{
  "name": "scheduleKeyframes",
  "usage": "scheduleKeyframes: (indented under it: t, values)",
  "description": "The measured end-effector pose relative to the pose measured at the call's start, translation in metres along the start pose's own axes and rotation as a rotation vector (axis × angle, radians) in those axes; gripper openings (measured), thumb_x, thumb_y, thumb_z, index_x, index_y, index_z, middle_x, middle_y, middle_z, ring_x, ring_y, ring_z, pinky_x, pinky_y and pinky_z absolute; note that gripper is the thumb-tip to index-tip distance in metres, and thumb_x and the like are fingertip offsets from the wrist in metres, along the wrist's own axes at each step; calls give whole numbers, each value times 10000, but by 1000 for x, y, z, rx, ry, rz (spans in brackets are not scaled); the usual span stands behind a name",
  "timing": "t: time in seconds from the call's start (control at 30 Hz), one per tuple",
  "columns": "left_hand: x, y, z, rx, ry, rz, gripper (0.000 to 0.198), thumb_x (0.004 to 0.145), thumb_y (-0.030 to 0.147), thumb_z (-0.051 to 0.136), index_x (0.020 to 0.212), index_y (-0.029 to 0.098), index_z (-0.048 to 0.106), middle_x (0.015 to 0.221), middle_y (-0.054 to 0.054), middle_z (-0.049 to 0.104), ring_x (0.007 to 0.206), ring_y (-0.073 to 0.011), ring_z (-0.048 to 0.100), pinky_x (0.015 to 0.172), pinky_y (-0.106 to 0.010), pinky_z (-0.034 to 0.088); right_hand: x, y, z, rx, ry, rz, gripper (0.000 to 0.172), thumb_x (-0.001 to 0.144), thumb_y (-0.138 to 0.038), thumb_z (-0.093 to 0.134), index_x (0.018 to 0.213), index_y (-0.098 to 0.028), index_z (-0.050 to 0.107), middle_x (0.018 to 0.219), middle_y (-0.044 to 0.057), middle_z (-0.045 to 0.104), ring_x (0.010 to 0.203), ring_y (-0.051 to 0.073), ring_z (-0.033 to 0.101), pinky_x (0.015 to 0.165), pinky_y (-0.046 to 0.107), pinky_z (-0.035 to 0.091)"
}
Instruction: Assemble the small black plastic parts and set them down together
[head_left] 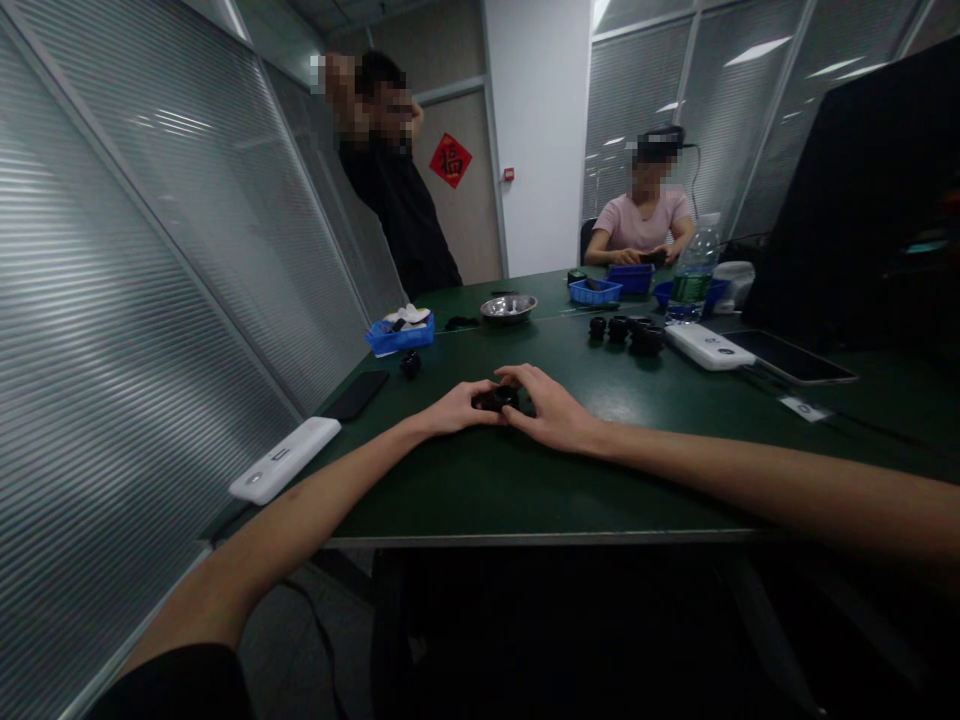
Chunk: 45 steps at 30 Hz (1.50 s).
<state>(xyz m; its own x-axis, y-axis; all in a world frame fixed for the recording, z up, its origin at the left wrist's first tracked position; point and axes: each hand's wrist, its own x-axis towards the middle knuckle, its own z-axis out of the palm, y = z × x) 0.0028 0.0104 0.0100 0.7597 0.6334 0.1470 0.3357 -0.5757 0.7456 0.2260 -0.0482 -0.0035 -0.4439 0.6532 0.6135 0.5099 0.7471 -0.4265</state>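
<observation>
A small glossy black part [496, 399], rounded and too dark to name its kind, lies low over the green table between both hands. My left hand [456, 408] grips its left side, fingers at the back and thumb in front. From the right, my right hand [553, 412] curves around the same part, its thumb at the near side and its forefinger arched over the far side. The fingers hide some of the part. A similar black round piece [410, 364] sits alone to the left, and several more black round pieces [618, 329] are grouped farther right.
Beyond the hands stand a steel bowl [509, 308] and a blue basket [401, 332] of small items. A white power bank [286, 460] and dark phone [358, 396] lie left. At right are a bottle [691, 280], another power bank [709, 346] and a tablet [795, 357]. Two people are across the table.
</observation>
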Motion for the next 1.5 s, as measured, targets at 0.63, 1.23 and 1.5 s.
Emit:
scheduleKeyframes:
  t: [0.63,1.23,1.5]
  values:
    - [-1,-1,0,12,12,1,554,803,478,785,1225,142,661,1044,-38,657,897,-178,571,777,-287,425,-1,-2,-3,-4,-48,-54,324,959,-236,605,1283,-213,607,1218,105,611,1111,266,612,988,482,543]
    - [0,-4,0,-24,-8,40,619,837,392,776,1387,163,605,1272,-83,667,1112,-233,612,965,-341,451,-1,-3,-3,-65,-46,-81,352,981,-322,617,1322,-235,610,1264,113,579,1154,288,575,1003,517,539]
    - [0,0,2,5,9,29,518,818,421,785,1234,132,678,1100,-66,687,944,-192,597,845,-310,448,-1,-6,-4,-53,-65,-159,347,1008,-193,510,1337,-243,610,1278,111,606,1187,288,561,1044,535,512]
